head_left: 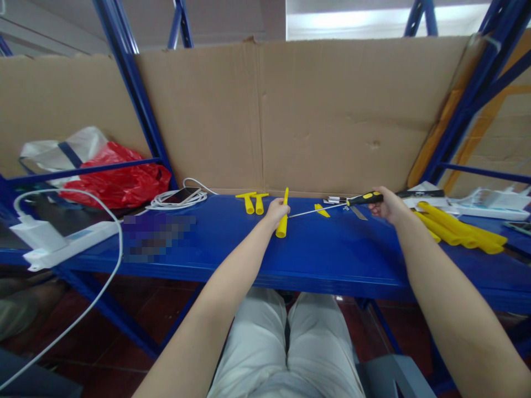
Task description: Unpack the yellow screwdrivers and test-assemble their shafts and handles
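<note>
Two yellow T-shaped pieces (249, 205) lie side by side on the blue table (332, 257), near the cardboard; one yellow tube (281, 228) is in hand just right of them, one small flat yellow piece (322, 210) lies further right, and several yellow tubes (464, 231) overlap at the right, too bunched to count surely. Both forearms reach forward over the table. The left hand (277, 212) is closed around the single tube, whose long axis runs away from the person, its round end facing them and a thin part rising beyond the fingers. The right hand (385, 204) is curled around the handle of one black-and-yellow screwdriver (360, 198); its shaft points left, nearly crosswise, at the tube. Whether the tip touches cannot be told.
</note>
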Motion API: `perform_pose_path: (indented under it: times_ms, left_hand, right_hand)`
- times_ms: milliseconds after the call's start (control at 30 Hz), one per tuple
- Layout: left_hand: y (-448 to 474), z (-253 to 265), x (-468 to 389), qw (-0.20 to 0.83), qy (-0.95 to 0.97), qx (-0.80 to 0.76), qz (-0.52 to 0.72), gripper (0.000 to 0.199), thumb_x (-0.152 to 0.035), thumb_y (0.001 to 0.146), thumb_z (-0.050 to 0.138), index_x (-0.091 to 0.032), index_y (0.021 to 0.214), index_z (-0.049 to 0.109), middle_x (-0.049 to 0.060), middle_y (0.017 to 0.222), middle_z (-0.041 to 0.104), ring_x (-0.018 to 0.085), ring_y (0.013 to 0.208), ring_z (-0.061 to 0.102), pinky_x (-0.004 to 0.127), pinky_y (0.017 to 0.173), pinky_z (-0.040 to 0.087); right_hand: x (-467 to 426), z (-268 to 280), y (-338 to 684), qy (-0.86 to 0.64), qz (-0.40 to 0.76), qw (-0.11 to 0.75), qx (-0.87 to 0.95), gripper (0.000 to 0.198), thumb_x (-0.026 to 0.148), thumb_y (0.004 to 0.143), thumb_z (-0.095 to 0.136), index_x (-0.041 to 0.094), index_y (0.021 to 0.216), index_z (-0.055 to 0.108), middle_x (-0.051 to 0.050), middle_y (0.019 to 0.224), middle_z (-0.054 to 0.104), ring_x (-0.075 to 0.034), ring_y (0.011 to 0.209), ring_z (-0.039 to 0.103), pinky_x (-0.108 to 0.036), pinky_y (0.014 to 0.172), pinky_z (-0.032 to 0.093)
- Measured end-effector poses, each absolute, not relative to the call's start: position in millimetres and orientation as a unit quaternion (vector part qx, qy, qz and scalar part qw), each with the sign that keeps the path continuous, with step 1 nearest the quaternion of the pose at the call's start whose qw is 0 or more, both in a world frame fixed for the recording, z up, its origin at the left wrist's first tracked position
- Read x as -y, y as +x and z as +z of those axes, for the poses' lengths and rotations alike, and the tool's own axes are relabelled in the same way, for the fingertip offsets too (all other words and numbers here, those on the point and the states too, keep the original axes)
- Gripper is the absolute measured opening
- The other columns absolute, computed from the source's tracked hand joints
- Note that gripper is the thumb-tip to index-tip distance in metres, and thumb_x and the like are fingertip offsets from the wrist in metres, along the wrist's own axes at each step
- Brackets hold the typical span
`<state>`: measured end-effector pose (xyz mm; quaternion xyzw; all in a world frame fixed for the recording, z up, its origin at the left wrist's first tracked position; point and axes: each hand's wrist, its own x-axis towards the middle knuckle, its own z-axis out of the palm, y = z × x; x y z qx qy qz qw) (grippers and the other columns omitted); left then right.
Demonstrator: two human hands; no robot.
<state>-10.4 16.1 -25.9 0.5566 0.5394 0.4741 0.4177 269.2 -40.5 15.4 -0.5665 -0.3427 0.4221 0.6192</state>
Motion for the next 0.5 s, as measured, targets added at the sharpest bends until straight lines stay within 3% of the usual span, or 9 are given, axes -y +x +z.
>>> perform_pose_path:
  times_ms: [167, 300, 500]
  left_hand:
    - [-10.5, -30.6, -19.5, 0.383, 0.571, -0.549, 0.476, 0.053, 0.007, 0.062, 0.056, -0.013, 0.111, 0.061, 0.008, 0.099, 0.067, 0.017, 0.081, 0.065, 0.021, 0.063, 0.049]
    - [-11.3, -32.8, -19.6, 0.329, 0.592, -0.564, 0.471, 0.058, 0.007, 0.062, 0.06, -0.011, 0.117, 0.06, 0.011, 0.114, 0.065, 0.02, 0.098, 0.063, 0.023, 0.079, 0.048]
    - [-12.7, -38.5, -23.2, 0.295, 0.611, -0.582, 0.448, 0.057, 0.005, 0.066, 0.061, -0.009, 0.121, 0.057, 0.014, 0.119, 0.062, 0.021, 0.101, 0.063, 0.023, 0.08, 0.047]
  right_hand:
    - [42.1, 14.1, 266.6, -0.663, 0.375, 0.553, 0.337, 0.018, 0.026, 0.085, 0.045, 0.019, 0.069, 0.048, -0.001, 0.041, 0.046, -0.011, 0.03, 0.035, -0.02, 0.028, 0.027]
    - [36.1, 4.5, 274.1, -0.754, 0.251, 0.501, 0.344, 0.016, 0.029, 0.083, 0.05, 0.017, 0.073, 0.052, -0.001, 0.045, 0.045, -0.011, 0.036, 0.038, -0.021, 0.032, 0.03]
    - [30.5, -3.2, 285.4, -0.842, 0.171, 0.34, 0.383, 0.026, 0.038, 0.086, 0.046, 0.015, 0.083, 0.058, -0.003, 0.054, 0.048, -0.013, 0.045, 0.042, -0.025, 0.041, 0.036]
